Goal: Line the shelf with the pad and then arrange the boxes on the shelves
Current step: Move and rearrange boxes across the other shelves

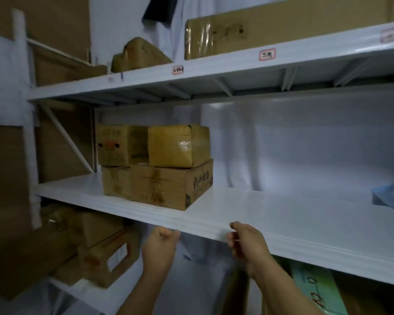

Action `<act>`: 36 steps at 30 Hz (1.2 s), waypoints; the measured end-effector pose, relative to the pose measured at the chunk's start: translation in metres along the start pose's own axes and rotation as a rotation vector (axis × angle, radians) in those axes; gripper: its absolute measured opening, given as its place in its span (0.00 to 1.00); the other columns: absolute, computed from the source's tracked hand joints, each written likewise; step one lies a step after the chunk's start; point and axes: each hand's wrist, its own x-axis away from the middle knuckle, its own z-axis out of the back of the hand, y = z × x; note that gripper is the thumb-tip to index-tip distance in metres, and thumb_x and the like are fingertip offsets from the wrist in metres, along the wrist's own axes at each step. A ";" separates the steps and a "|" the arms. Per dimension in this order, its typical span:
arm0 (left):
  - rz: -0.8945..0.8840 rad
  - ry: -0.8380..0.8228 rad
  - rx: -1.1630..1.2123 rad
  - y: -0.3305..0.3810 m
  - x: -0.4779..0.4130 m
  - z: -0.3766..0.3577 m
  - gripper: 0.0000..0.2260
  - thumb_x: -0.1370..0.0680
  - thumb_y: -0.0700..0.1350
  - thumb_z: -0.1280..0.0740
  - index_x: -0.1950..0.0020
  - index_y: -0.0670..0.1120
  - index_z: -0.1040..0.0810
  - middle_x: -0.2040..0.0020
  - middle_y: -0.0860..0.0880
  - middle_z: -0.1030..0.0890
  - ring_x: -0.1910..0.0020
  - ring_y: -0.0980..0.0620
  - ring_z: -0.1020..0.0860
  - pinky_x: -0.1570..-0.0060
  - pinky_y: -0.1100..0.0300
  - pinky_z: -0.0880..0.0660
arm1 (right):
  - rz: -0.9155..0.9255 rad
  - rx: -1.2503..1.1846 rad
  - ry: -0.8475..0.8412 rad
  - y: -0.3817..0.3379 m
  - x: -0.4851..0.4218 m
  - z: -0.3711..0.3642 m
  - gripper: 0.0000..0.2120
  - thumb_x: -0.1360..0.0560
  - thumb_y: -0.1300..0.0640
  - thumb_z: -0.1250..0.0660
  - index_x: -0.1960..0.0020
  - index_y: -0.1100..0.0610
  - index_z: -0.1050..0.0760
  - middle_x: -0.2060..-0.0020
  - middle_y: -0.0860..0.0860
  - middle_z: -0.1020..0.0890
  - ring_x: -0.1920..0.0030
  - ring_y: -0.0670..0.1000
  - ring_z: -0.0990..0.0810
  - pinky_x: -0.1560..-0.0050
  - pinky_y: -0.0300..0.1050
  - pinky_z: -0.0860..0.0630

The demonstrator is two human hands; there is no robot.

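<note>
A white pad (pixel 271 214) lies flat over the middle shelf (pixel 328 253) and reaches its front edge. My left hand (pixel 160 244) pinches the pad's front edge from below. My right hand (pixel 246 242) grips the same edge a little to the right, thumb on top. On the pad's left part stands a wide brown carton (pixel 159 185) with two smaller cartons on it, a taped one (pixel 179 145) and one behind it (pixel 114 144).
The upper shelf (pixel 214 67) carries a long flat carton (pixel 271 30) and a wrapped parcel (pixel 139 55). Below left lie several cartons (pixel 105 253). A blue-white package (pixel 391 196) sits at the far right of the middle shelf. A green box (pixel 316 289) sits below right.
</note>
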 end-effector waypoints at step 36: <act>0.074 -0.330 0.636 0.115 -0.229 -0.001 0.32 0.26 0.70 0.46 0.39 0.44 0.27 0.54 0.46 0.19 0.56 0.47 0.19 0.59 0.51 0.22 | 0.126 -0.184 -0.144 -0.106 -0.160 -0.102 0.25 0.22 0.34 0.53 0.38 0.46 0.27 0.47 0.52 0.19 0.48 0.53 0.20 0.55 0.51 0.22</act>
